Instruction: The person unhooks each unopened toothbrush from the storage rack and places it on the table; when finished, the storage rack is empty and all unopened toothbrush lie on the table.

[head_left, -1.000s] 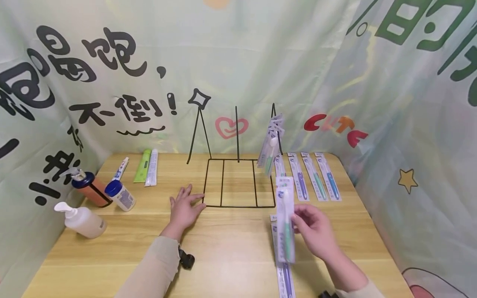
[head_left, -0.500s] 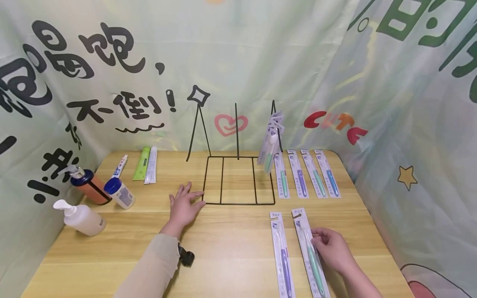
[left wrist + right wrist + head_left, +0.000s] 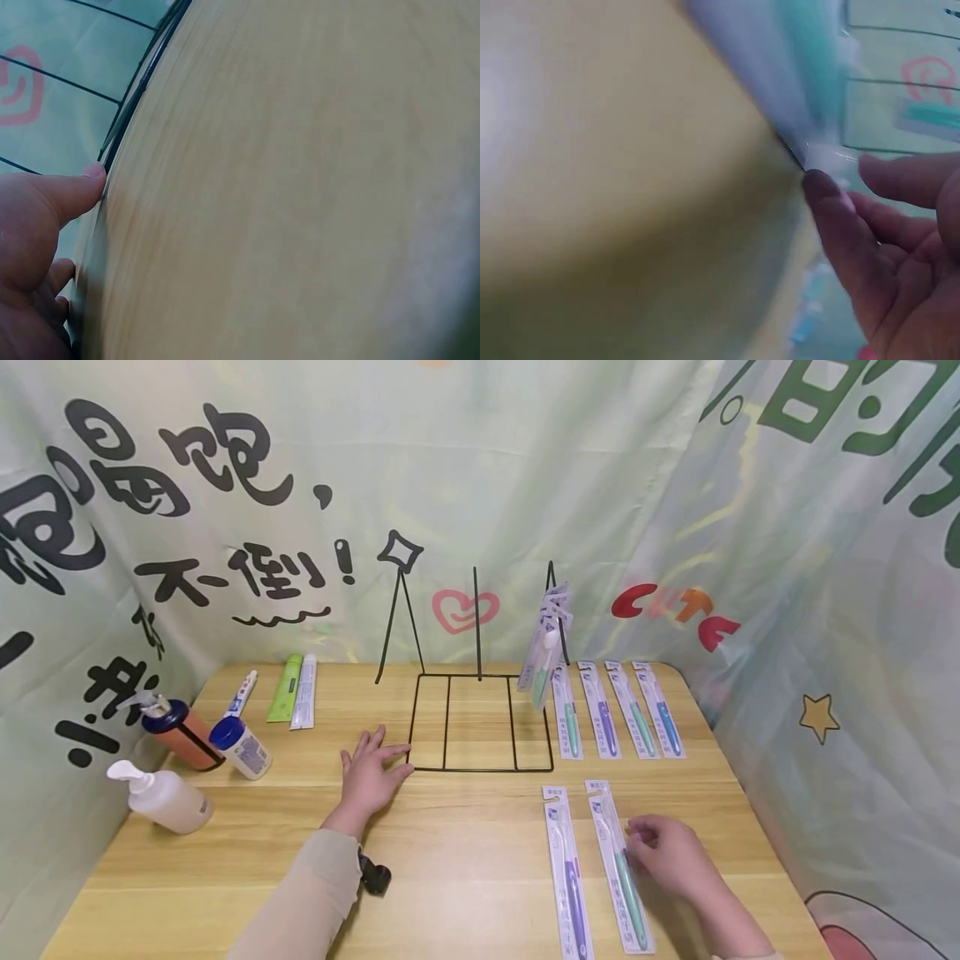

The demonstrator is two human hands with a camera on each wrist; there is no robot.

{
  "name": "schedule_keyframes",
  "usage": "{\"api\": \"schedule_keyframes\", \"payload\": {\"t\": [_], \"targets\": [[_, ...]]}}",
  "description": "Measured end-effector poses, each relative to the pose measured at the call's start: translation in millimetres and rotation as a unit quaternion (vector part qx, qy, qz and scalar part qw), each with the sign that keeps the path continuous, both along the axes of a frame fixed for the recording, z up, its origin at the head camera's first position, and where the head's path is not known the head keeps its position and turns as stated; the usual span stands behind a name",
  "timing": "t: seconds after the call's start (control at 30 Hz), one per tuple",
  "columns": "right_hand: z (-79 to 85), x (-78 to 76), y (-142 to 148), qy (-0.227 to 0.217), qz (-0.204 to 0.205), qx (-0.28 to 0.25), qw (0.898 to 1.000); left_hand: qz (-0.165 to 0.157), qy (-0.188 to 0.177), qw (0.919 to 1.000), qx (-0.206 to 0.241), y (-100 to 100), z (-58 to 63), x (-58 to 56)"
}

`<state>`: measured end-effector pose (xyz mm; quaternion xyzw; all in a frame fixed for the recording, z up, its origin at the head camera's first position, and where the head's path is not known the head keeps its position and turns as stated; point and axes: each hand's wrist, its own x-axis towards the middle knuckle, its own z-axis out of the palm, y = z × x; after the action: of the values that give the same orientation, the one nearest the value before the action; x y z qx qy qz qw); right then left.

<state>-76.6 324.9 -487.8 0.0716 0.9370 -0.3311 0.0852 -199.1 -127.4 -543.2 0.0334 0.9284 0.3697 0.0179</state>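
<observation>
My left hand (image 3: pixel 371 781) lies on the table at the front left corner of a black wire rack (image 3: pixel 480 770), fingers spread, its thumb (image 3: pixel 82 187) touching the wire. Two packaged toothbrushes lie in front of the rack: a purple one (image 3: pixel 567 877) and, to its right, a green one (image 3: pixel 621 868). My right hand (image 3: pixel 667 852) is beside the green one's right edge. In the right wrist view its thumb and index finger (image 3: pixel 840 232) stand apart, the index fingertip right at the package edge. More packaged toothbrushes (image 3: pixel 546 647) hang at the rack's right side.
Several packaged toothbrushes (image 3: pixel 630 710) lie in a row right of the rack. At the left are a white pump bottle (image 3: pixel 171 802), an orange pump bottle (image 3: pixel 187 739), a blue-capped jar (image 3: pixel 243 752), and tubes, one green (image 3: pixel 286 689). Printed cloth (image 3: pixel 600 485) stands behind the table.
My right hand has lowered the green toothbrush package onto the table, right of the purple one, and its thumb and finger have come away from it. My left hand stays at the rack.
</observation>
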Motion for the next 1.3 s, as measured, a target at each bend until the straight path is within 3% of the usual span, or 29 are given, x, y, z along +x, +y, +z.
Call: {"api": "schedule_keyframes", "payload": {"t": [0.13, 0.23, 0.43, 0.7, 0.77, 0.93, 1.1, 1.3], "targets": [[21.6, -7.9, 3, 0.048, 0.013, 0.001, 0.999, 0.0, 0.001, 1.0, -0.003, 0, -0.3, -0.1], [38.4, -20.9, -1, 0.114, 0.008, -0.014, 0.993, 0.0, 0.003, 1.0, -0.005, -1, -1.2, 0.0], [76.4, -61.9, -22, 0.256, -0.002, -0.054, 0.965, -0.001, -0.002, 1.0, -0.002, -2, -1.8, -0.4], [120.9, -121.6, -59, 0.31, -0.02, -0.19, 0.931, 0.003, -0.001, 1.0, -0.001, -1, -2.3, 0.2], [125.0, -133.6, -66, 0.31, -0.008, -0.21, 0.927, 0.001, 0.0, 1.0, -0.002, -1, -2.7, 0.1], [122.5, -154.6, -81, 0.273, 0.014, -0.229, 0.934, 0.004, 0.002, 1.0, -0.003, -1, -4.1, -0.1], [112.0, -163.6, -91, 0.255, -0.001, -0.233, 0.938, 0.004, 0.005, 1.0, -0.001, -1, -3.3, -0.2], [101.5, -170.0, -95, 0.278, -0.018, -0.217, 0.936, 0.007, 0.006, 0.9999, 0.004, -1, -3.8, 0.1]]}}
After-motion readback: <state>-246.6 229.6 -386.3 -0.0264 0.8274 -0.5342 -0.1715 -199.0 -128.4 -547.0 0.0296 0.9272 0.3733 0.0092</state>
